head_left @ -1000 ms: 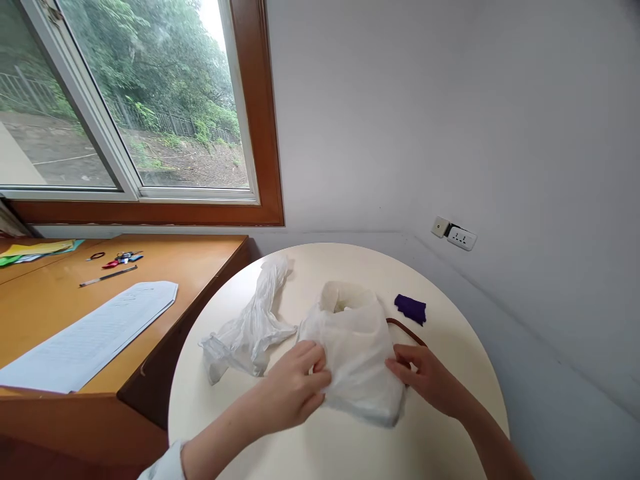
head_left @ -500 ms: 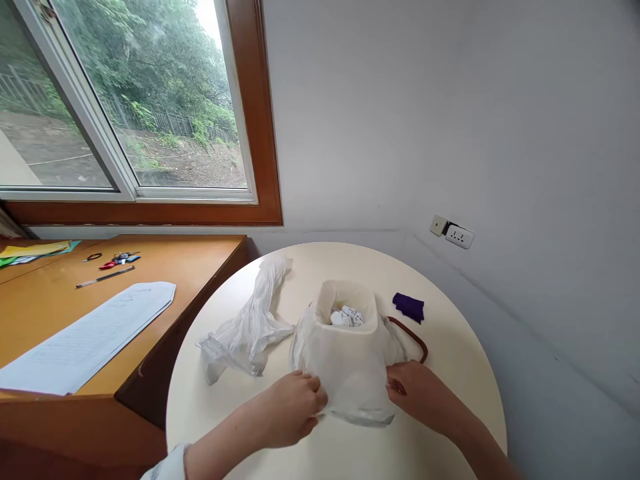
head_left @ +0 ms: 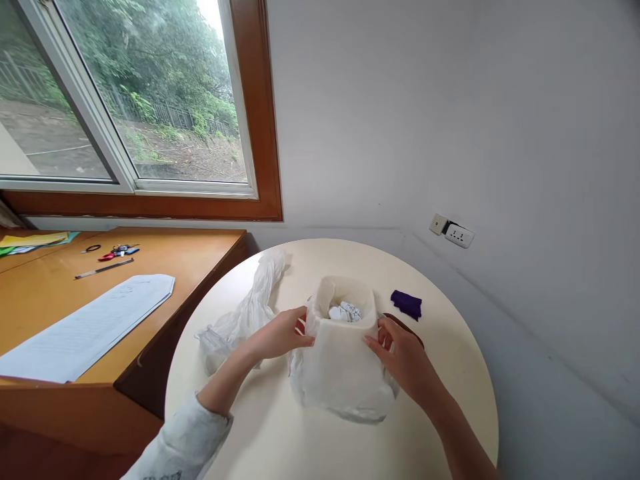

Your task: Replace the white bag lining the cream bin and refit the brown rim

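Observation:
In front of me on the round table stands a small bin with a white plastic bag point(head_left: 345, 373) lining it, folded over the rim and hanging loosely down the outside. Crumpled white paper point(head_left: 345, 312) lies inside the opening. My left hand point(head_left: 283, 333) grips the bag at the left side just under the rim, thumb below the fingers. On the right, my right hand point(head_left: 397, 350) pinches the bag near the rim, thumb at the front. A brown handle point(head_left: 400, 321) sticks out behind my right hand, partly hidden by it. The bin's own walls are covered.
Left of the bin, another crumpled white plastic bag point(head_left: 245, 313) lies on the round table point(head_left: 445, 400). A dark purple cloth point(head_left: 407, 304) lies at the back right. The wooden desk point(head_left: 200, 253) at left holds papers point(head_left: 95, 327), a pen point(head_left: 104, 269) and keys point(head_left: 120, 251).
Both hands have moved up from the lower part of the bag to the sides of its rim. The bag's lower edge now hangs free at the front.

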A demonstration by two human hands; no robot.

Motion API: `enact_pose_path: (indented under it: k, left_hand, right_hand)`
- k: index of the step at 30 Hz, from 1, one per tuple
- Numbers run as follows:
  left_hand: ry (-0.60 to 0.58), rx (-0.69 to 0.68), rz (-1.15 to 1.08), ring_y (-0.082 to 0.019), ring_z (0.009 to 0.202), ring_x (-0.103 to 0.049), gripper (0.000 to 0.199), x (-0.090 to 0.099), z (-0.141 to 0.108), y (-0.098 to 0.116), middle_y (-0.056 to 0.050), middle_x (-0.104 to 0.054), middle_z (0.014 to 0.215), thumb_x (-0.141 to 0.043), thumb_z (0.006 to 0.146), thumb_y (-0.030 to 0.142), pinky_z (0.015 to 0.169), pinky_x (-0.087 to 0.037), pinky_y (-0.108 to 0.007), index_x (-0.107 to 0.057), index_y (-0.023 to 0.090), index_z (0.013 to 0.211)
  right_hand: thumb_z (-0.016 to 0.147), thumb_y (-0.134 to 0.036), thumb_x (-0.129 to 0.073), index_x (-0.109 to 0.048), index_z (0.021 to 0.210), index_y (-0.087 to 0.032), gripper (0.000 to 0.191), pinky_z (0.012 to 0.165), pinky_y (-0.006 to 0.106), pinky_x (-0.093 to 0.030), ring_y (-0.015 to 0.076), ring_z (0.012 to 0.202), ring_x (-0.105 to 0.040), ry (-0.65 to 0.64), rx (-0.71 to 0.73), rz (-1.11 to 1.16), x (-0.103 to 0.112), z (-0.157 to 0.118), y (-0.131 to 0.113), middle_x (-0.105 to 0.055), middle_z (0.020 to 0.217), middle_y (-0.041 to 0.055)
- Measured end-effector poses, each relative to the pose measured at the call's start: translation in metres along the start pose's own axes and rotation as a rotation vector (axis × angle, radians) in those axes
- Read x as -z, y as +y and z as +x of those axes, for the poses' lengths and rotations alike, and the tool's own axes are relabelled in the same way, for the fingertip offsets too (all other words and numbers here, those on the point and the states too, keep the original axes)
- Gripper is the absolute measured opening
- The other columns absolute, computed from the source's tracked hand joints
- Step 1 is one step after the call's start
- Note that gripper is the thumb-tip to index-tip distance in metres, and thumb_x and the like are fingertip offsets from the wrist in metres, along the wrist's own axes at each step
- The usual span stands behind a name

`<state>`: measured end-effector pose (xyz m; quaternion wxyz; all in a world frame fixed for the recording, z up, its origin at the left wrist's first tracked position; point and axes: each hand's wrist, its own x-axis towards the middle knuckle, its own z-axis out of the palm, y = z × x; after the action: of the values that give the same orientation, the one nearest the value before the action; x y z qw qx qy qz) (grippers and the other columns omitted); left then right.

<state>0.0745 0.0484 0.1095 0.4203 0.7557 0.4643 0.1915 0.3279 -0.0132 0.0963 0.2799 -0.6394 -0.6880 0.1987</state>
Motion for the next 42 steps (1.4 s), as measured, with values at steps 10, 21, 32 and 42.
enact_pose_path:
  k: [10,21,32,42]
  left_hand:
    - [0.142,0.029,0.149,-0.018,0.066,-0.054,0.022,-0.015,0.002,-0.019,-0.001,-0.059,0.069,-0.051,0.075,0.04,0.059,-0.041,-0.028,-0.055,0.019,0.067]
    - [0.108,0.101,0.322,-0.017,0.062,-0.051,0.021,-0.014,0.0,-0.033,-0.001,-0.056,0.068,-0.047,0.076,0.036,0.055,-0.035,-0.026,-0.049,0.019,0.063]
    - [0.388,-0.096,0.026,-0.024,0.107,-0.054,0.037,0.03,-0.016,0.004,-0.006,-0.059,0.114,-0.056,0.076,0.049,0.089,-0.044,-0.035,-0.058,0.025,0.103]
    - [0.435,-0.144,-0.895,-0.021,0.137,-0.02,0.063,-0.045,0.058,0.003,-0.001,-0.024,0.149,-0.027,0.086,0.061,0.113,-0.019,-0.039,-0.027,0.027,0.139]
  right_hand:
    - [0.087,-0.038,-0.04,-0.031,0.06,-0.022,0.033,0.051,0.024,-0.03,0.0141,0.053,-0.046,0.098,0.121,-0.19,-0.021,0.009,0.022,-0.05,0.057,-0.0015]
    - [0.088,-0.033,-0.039,-0.048,0.068,-0.02,0.025,0.055,0.027,-0.035,0.0165,0.059,-0.053,0.04,0.088,-0.266,-0.032,0.013,0.033,-0.059,0.065,0.0013]
    - [0.079,-0.037,-0.051,-0.058,0.108,-0.023,0.033,0.081,0.035,-0.047,0.0209,0.096,-0.059,0.139,-0.003,0.232,0.018,0.013,0.032,-0.061,0.111,0.0071]
    - [0.083,-0.06,-0.039,-0.033,0.137,-0.032,0.061,0.109,0.033,-0.025,0.0165,0.134,-0.027,0.254,-0.22,1.333,-0.039,0.06,-0.015,-0.028,0.146,-0.0048]
